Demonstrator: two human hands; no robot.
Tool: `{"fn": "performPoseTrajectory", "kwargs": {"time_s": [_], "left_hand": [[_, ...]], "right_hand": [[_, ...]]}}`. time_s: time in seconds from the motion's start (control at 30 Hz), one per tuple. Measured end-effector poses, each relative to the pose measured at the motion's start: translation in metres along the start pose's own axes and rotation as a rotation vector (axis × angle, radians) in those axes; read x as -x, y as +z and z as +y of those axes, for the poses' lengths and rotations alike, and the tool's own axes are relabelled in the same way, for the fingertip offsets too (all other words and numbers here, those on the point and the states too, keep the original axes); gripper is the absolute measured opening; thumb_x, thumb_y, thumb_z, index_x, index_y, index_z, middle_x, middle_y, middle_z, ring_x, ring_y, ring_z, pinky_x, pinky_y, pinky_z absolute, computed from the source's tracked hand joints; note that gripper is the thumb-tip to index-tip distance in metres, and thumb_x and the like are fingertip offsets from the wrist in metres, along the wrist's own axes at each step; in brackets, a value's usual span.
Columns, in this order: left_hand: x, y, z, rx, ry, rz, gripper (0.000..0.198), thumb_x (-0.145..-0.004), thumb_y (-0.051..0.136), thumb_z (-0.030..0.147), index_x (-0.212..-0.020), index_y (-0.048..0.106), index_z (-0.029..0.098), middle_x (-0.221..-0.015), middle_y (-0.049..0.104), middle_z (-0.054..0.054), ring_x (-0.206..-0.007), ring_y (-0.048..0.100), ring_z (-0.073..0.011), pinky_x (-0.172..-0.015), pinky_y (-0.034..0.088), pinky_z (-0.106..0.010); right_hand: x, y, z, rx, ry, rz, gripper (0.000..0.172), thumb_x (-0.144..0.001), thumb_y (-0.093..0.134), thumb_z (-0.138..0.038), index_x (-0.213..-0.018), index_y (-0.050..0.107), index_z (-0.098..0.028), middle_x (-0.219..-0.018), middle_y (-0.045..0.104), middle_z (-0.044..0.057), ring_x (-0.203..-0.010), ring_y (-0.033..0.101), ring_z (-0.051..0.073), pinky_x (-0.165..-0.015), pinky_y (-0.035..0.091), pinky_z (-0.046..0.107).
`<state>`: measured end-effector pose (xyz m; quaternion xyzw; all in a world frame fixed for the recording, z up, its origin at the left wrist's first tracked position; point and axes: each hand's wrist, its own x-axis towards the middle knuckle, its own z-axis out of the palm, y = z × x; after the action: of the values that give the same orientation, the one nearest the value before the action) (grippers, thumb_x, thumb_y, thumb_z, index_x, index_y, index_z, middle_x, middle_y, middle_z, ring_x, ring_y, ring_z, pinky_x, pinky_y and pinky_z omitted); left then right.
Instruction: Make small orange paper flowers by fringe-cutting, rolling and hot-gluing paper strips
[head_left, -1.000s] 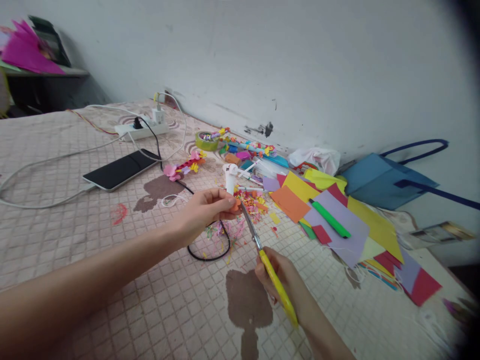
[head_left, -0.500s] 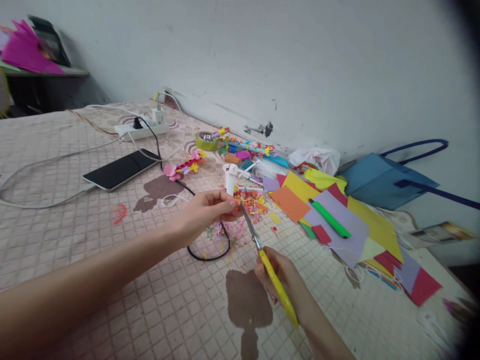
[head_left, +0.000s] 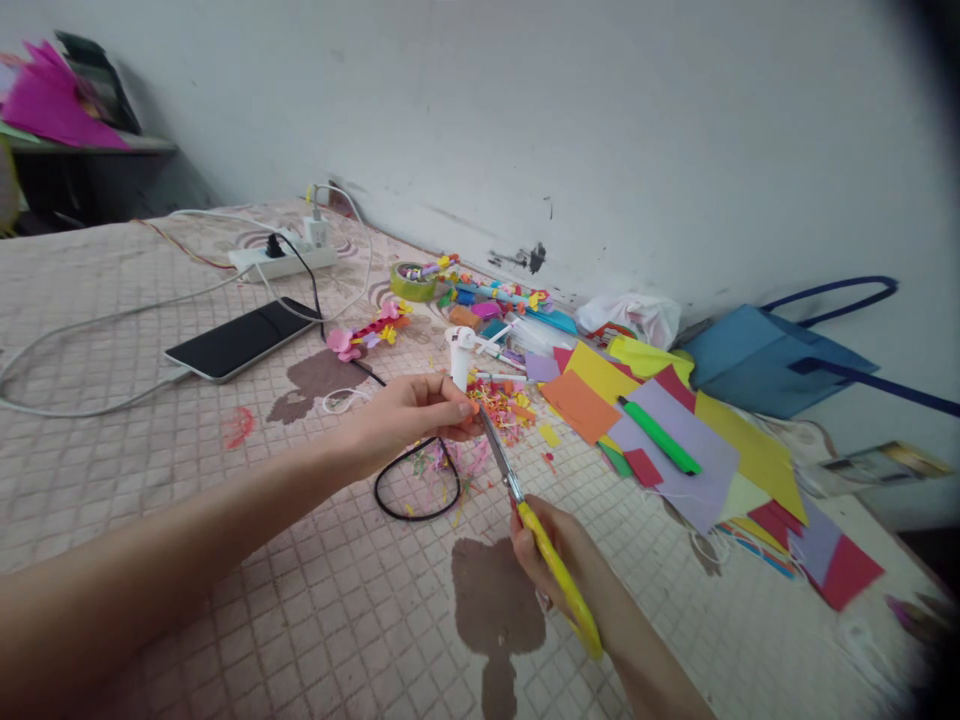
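Between the thumb and fingers of my left hand [head_left: 420, 412] is pinched a small orange piece of paper [head_left: 475, 407], mostly covered by the fingertips. My right hand [head_left: 559, 545] is closed round the yellow handles of a pair of scissors [head_left: 556, 572]. The blades point up and left, their tips at the orange piece; whether they touch it I cannot tell. Just beyond the fingertips lies a heap of colourful paper scraps [head_left: 514, 408]. A white glue gun [head_left: 460, 355] stands behind my left hand. Under the left wrist a black cable [head_left: 409, 518] makes a loop.
To the right lie coloured paper sheets [head_left: 682, 455] with a green marker [head_left: 660, 436] on top, and a blue bag [head_left: 776, 360] by the wall. On the left are a phone [head_left: 244, 340] on its cable and a power strip [head_left: 281, 262]. Behind sits green tape [head_left: 414, 285].
The left hand has shifted very slightly left, and the scissors' handles have tilted a little. Both hands keep their holds; the things on the table have stayed put.
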<state>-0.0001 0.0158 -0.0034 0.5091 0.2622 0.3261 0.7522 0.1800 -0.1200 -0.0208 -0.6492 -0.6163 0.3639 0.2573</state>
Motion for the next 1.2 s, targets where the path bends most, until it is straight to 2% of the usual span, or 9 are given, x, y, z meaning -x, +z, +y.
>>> {"fn": "performPoseTrajectory", "kwargs": {"time_s": [0.27,0.4,0.57,0.77,0.97,1.2], "left_hand": [[-0.0012,-0.0028,0.0015,-0.002,-0.006,-0.027,0.015,-0.071,0.071,0.022,-0.071,0.060,0.012,-0.073,0.069,-0.002,-0.073,0.065,-0.0115,-0.078,0.048,-0.026],[-0.0018,-0.0041,0.0028,-0.024,-0.003,-0.043,0.015,-0.071,0.071,0.022,-0.071,0.060,0.012,-0.074,0.069,-0.003,-0.073,0.065,-0.0117,-0.077,0.048,-0.027],[-0.0008,-0.0047,0.0035,-0.041,-0.002,-0.050,0.015,-0.072,0.070,0.023,-0.072,0.060,0.013,-0.076,0.069,-0.004,-0.074,0.065,-0.0126,-0.077,0.048,-0.028],[0.0002,-0.0016,0.0022,-0.006,-0.006,-0.028,0.014,-0.073,0.070,0.022,-0.071,0.060,0.013,-0.075,0.069,-0.004,-0.075,0.065,-0.0125,-0.081,0.048,-0.029],[0.0009,0.0006,0.0008,-0.003,-0.006,-0.002,0.014,-0.074,0.069,0.022,-0.070,0.059,0.013,-0.076,0.070,-0.004,-0.072,0.064,-0.0113,-0.077,0.047,-0.027],[-0.0001,-0.0031,0.0029,-0.020,-0.004,-0.053,0.014,-0.073,0.070,0.022,-0.070,0.060,0.013,-0.077,0.070,-0.004,-0.074,0.065,-0.0124,-0.077,0.048,-0.028]], "right_hand": [[-0.0024,0.0014,0.0017,-0.038,0.018,0.004,0.036,-0.078,0.050,-0.052,-0.066,0.039,-0.020,-0.058,0.035,-0.005,-0.048,0.031,0.009,-0.044,0.027,0.021],[-0.0008,0.0027,0.0063,-0.078,0.035,-0.006,0.031,-0.080,0.051,-0.048,-0.068,0.040,-0.021,-0.054,0.033,-0.007,-0.044,0.030,0.007,-0.041,0.027,0.020],[-0.0011,0.0038,0.0101,-0.055,-0.008,0.032,0.028,-0.080,0.052,-0.041,-0.066,0.040,-0.020,-0.056,0.036,-0.005,-0.048,0.032,0.008,-0.044,0.028,0.020],[-0.0036,0.0054,0.0061,-0.061,-0.023,0.073,0.028,-0.077,0.052,-0.040,-0.062,0.039,-0.020,-0.057,0.036,-0.005,-0.050,0.030,0.008,-0.044,0.027,0.020],[-0.0044,0.0067,0.0077,-0.074,-0.013,0.066,0.026,-0.076,0.050,-0.040,-0.062,0.038,-0.020,-0.057,0.034,-0.005,-0.050,0.029,0.008,-0.045,0.027,0.021],[-0.0030,0.0026,0.0004,-0.098,0.005,0.042,0.027,-0.075,0.053,-0.040,-0.062,0.039,-0.021,-0.056,0.036,-0.005,-0.049,0.031,0.008,-0.043,0.027,0.020]]}}
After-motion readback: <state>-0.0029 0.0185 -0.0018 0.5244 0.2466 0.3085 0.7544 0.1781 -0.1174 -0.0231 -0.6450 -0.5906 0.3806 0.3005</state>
